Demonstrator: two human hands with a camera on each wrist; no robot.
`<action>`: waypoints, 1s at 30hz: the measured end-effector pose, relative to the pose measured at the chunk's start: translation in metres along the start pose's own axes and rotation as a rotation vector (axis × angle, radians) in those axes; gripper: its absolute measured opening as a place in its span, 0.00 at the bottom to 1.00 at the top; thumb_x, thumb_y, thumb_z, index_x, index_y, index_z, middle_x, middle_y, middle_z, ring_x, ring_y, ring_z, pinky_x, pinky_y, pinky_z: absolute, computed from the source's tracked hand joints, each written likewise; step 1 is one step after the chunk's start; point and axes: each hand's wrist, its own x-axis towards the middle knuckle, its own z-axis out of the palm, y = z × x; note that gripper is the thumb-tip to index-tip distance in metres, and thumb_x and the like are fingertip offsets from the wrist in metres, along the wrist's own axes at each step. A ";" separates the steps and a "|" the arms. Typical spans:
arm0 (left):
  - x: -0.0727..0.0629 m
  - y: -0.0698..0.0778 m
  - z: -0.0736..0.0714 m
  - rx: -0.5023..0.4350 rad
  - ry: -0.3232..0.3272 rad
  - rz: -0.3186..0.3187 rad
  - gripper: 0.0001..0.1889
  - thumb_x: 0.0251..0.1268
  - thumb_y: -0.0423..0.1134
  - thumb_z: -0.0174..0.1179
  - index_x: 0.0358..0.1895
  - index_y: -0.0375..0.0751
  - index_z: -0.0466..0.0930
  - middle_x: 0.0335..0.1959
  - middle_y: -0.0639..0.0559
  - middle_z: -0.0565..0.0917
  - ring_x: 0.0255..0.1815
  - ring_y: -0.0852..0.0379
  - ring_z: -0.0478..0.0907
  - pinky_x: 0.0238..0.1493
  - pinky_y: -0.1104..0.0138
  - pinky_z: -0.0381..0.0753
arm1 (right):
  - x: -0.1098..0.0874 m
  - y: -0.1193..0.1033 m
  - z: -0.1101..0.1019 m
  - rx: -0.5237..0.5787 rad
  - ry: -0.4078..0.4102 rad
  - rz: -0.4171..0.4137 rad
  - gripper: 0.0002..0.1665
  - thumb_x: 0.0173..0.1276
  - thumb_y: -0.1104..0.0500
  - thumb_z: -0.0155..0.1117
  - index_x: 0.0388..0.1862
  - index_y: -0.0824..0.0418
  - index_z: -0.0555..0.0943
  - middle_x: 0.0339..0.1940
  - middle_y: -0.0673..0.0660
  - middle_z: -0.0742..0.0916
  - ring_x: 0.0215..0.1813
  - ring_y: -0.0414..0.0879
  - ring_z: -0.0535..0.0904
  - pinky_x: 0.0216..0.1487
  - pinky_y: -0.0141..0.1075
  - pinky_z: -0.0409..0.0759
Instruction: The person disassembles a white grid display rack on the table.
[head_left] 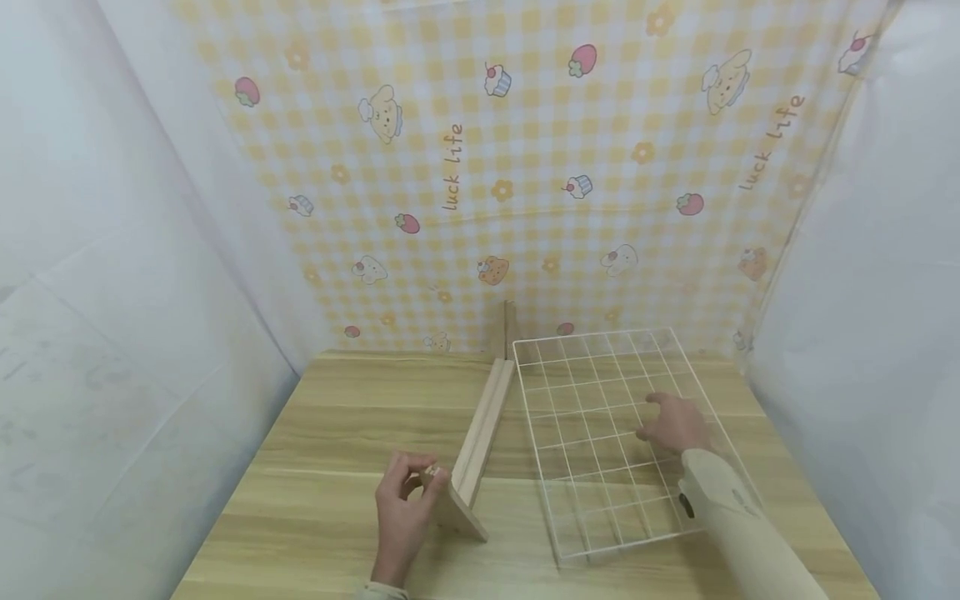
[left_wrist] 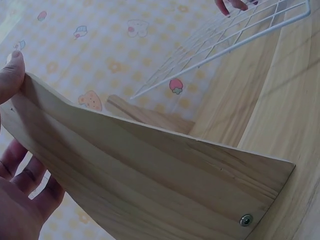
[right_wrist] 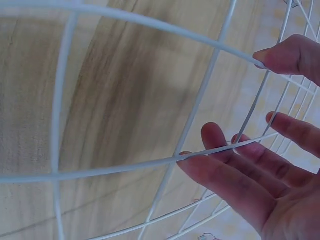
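Observation:
My left hand (head_left: 405,504) grips the top of the near wooden end panel (head_left: 461,510) of a low wooden stand. The panel stands on edge, with a metal bolt (left_wrist: 246,220) low on its face. A grooved wooden rail (head_left: 483,429) runs back from it to a far end panel (head_left: 505,329). To the right, my right hand (head_left: 677,422) holds a white wire grid panel (head_left: 592,446) by its inner wires, thumb and fingers spread across neighbouring wires. The grid is tilted and partly raised above the table, beside the rail.
The wood-grain table (head_left: 315,475) lies under everything. Behind it hangs a yellow checked cloth (head_left: 525,150) with cartoon prints. Pale sheets enclose the left side (head_left: 135,317) and the right side (head_left: 862,292).

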 end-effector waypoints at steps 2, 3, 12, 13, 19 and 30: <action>-0.002 -0.001 0.002 -0.018 0.005 0.010 0.08 0.56 0.25 0.70 0.35 0.36 0.80 0.37 0.48 0.78 0.41 0.65 0.78 0.43 0.73 0.84 | -0.001 0.001 0.001 -0.008 -0.005 0.019 0.45 0.50 0.54 0.76 0.66 0.70 0.72 0.52 0.75 0.85 0.32 0.52 0.81 0.33 0.45 0.84; -0.003 -0.001 0.004 -0.028 0.005 0.020 0.08 0.55 0.25 0.70 0.35 0.35 0.79 0.37 0.47 0.78 0.41 0.66 0.78 0.43 0.73 0.84 | -0.001 0.001 0.001 -0.006 -0.010 0.029 0.45 0.50 0.54 0.76 0.66 0.70 0.72 0.53 0.75 0.85 0.34 0.54 0.83 0.32 0.45 0.84; -0.013 0.001 0.015 -0.075 0.002 0.086 0.10 0.52 0.22 0.70 0.36 0.33 0.80 0.34 0.57 0.77 0.40 0.67 0.76 0.41 0.75 0.82 | 0.000 0.002 0.012 -0.048 -0.080 0.079 0.44 0.52 0.52 0.75 0.65 0.72 0.72 0.63 0.76 0.79 0.57 0.75 0.78 0.51 0.60 0.83; -0.014 0.002 0.016 -0.074 0.001 0.083 0.11 0.52 0.22 0.70 0.36 0.34 0.80 0.34 0.58 0.77 0.40 0.67 0.76 0.41 0.75 0.82 | 0.000 0.002 0.013 -0.054 -0.083 0.083 0.44 0.52 0.52 0.74 0.65 0.72 0.72 0.63 0.76 0.79 0.57 0.75 0.78 0.50 0.59 0.83; -0.016 0.004 0.023 -0.072 -0.012 0.051 0.11 0.52 0.24 0.71 0.36 0.39 0.81 0.35 0.54 0.78 0.41 0.66 0.76 0.42 0.74 0.81 | 0.000 0.005 0.017 -0.101 -0.064 0.085 0.41 0.50 0.54 0.73 0.61 0.74 0.75 0.57 0.77 0.82 0.52 0.72 0.81 0.45 0.56 0.85; -0.022 0.008 0.032 -0.047 0.019 0.038 0.11 0.53 0.27 0.72 0.38 0.31 0.80 0.37 0.45 0.81 0.42 0.65 0.78 0.45 0.73 0.84 | -0.003 0.002 0.021 -0.121 -0.056 0.097 0.15 0.46 0.57 0.71 0.26 0.63 0.76 0.21 0.55 0.79 0.25 0.47 0.73 0.24 0.35 0.74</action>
